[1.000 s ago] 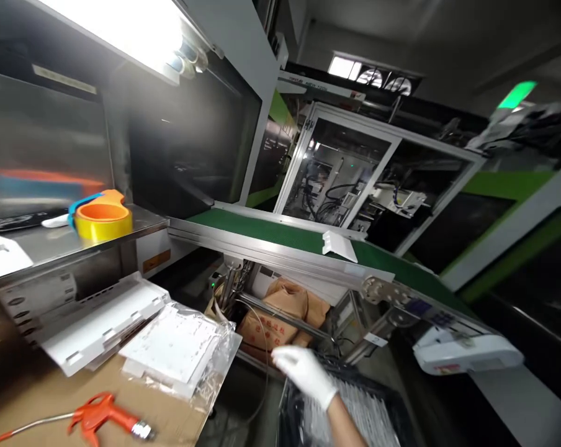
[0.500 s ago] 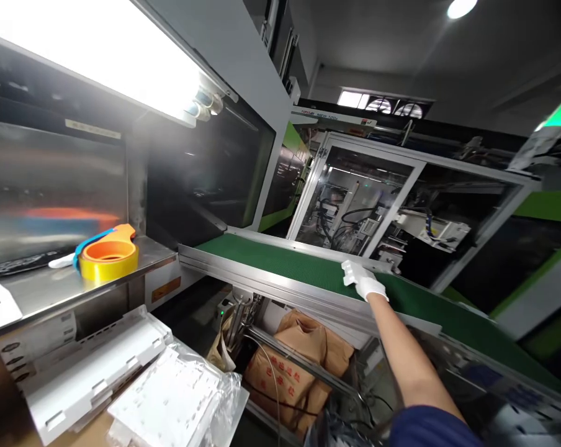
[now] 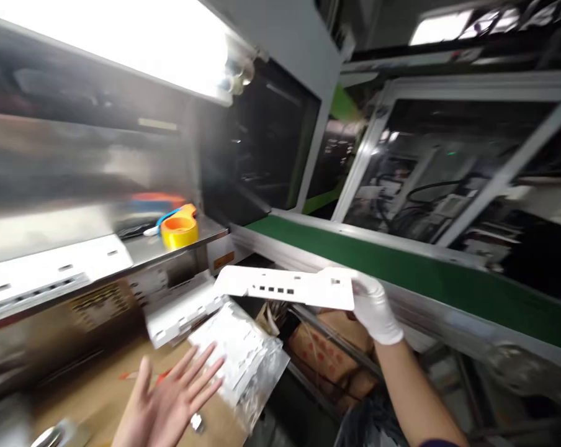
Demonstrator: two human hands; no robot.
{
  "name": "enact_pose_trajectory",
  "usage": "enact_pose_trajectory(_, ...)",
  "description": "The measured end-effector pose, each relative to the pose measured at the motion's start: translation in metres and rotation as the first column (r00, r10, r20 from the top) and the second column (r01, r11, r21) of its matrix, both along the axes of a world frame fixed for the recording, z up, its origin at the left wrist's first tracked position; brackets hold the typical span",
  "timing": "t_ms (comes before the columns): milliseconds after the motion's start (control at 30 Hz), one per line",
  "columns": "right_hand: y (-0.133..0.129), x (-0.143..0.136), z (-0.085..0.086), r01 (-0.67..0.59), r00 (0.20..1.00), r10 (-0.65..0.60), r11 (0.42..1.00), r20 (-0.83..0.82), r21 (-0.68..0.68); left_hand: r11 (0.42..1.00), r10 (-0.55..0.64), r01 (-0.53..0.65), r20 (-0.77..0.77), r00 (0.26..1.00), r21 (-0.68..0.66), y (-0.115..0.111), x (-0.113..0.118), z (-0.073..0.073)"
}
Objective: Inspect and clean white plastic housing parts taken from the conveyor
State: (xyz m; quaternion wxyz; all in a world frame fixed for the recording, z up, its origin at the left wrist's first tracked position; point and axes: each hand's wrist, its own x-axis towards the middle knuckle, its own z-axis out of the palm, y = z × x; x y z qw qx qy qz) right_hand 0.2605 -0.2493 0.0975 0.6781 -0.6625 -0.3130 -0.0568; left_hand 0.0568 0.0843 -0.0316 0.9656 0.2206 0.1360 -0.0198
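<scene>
My right hand (image 3: 376, 308), in a white glove, grips the right end of a long white plastic panel (image 3: 280, 287) with small rectangular slots. The panel is held in the air in front of the conveyor. Lower left, my bare left hand (image 3: 171, 394) is spread with the palm up, holding nothing. It is above the cardboard surface (image 3: 215, 428), near white plastic parts in a clear bag (image 3: 236, 347). Another white panel (image 3: 52, 270) lies on the metal shelf at the left.
A green conveyor belt (image 3: 345, 248) runs along the right. Yellow tape (image 3: 180, 231) sits on the shelf. More white parts (image 3: 178, 310) lie below it. Brown paper sacks (image 3: 327, 347) are under the conveyor. A bright lamp (image 3: 122, 43) hangs above.
My right hand has come back from over the belt and now holds the white panel. My left hand has come into view, open. The view has turned to the left.
</scene>
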Motion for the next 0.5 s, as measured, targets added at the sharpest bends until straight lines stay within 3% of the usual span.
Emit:
enact_pose_trajectory(67, 0.056, -0.022, -0.031, -0.261, 0.961, 0.265, 0.964, -0.075, 0.055, 0.988, 0.012, -0.013, -0.010, 1.000, -0.152, -0.001, -0.006, 0.017)
enact_pose_trajectory(167, 0.117, -0.052, -0.068, -0.482, 0.854, 0.480, 0.875, -0.203, 0.040, 0.938, 0.219, -0.227, -0.061, 0.974, -0.262, 0.009, -0.024, 0.042)
enact_pose_trajectory(333, 0.164, -0.076, -0.104, -0.468, 0.842, 0.439, 0.884, -0.314, -0.019, 0.818, 0.456, -0.521, -0.276, 0.846, -0.243, 0.026, -0.078, 0.068)
enact_pose_trajectory(500, 0.186, -0.088, -0.118, -0.478, 0.816, 0.445, 0.879, -0.368, 0.004, 0.751, 0.550, -0.623, -0.313, 0.774, -0.221, 0.028, -0.110, 0.061)
